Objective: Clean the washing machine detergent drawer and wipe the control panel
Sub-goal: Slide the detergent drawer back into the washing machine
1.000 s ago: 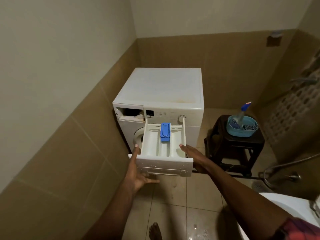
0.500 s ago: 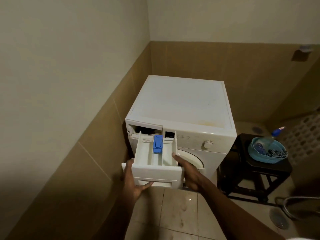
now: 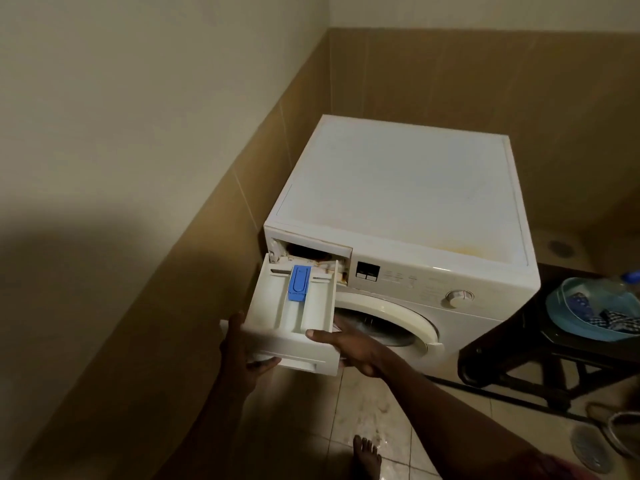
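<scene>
A white front-loading washing machine (image 3: 398,188) stands in the corner. Its white detergent drawer (image 3: 277,317), with a blue insert (image 3: 298,283), is held just in front of the open drawer slot (image 3: 308,251), its far end at the slot's mouth. My left hand (image 3: 239,355) grips the drawer's front left corner from below. My right hand (image 3: 349,348) holds the front right side, thumb on the rim. The control panel (image 3: 412,282) with a small display and a round knob (image 3: 459,295) lies right of the slot.
A dark stool (image 3: 540,362) stands right of the machine and carries a teal basin (image 3: 585,306) holding cloths and a spray bottle. Tiled walls close in on the left and behind. My bare foot (image 3: 367,455) is on the wet tiled floor. A floor drain (image 3: 588,448) lies at lower right.
I have stepped closer to the machine. The drawer, held in both hands, has moved left and forward to the open slot; its far end now meets the slot's mouth.
</scene>
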### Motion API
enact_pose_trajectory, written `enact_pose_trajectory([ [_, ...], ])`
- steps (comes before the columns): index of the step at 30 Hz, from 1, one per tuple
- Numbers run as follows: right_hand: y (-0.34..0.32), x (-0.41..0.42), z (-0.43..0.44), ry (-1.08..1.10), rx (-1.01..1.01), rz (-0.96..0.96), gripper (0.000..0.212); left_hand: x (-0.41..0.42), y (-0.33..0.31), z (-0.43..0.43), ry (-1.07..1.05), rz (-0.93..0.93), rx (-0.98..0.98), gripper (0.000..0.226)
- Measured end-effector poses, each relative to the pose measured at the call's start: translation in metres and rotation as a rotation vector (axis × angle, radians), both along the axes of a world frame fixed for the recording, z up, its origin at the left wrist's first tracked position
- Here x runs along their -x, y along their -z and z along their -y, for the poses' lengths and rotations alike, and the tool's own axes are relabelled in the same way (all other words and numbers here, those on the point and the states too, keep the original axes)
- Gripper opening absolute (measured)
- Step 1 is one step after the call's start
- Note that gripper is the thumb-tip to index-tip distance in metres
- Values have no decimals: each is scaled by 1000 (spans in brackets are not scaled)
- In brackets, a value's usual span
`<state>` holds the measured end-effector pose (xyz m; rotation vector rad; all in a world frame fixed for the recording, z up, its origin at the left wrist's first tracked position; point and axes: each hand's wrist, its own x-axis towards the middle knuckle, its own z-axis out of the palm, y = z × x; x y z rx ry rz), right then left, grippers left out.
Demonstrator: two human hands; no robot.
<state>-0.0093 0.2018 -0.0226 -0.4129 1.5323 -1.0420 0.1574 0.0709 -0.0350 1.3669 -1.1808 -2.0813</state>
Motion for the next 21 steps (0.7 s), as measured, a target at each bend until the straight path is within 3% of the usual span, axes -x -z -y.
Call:
enact_pose_trajectory([
  [4, 2, 6, 12, 18, 18, -3, 73, 6, 6, 15, -166, -105, -222, 113],
  [6, 4, 9, 17, 35, 10, -10, 74, 8, 4, 27, -342, -212, -303, 85],
  [8, 4, 13, 23, 53, 10, -20, 75, 14, 2, 35, -289, -124, -286, 58],
  [11, 7, 12, 32, 62, 10, -33, 73, 16, 1, 50, -317, -109, -399, 60],
  [21, 20, 7, 31, 132, 2, 4, 94, 8, 27, 58, -249, -59, -412, 60],
])
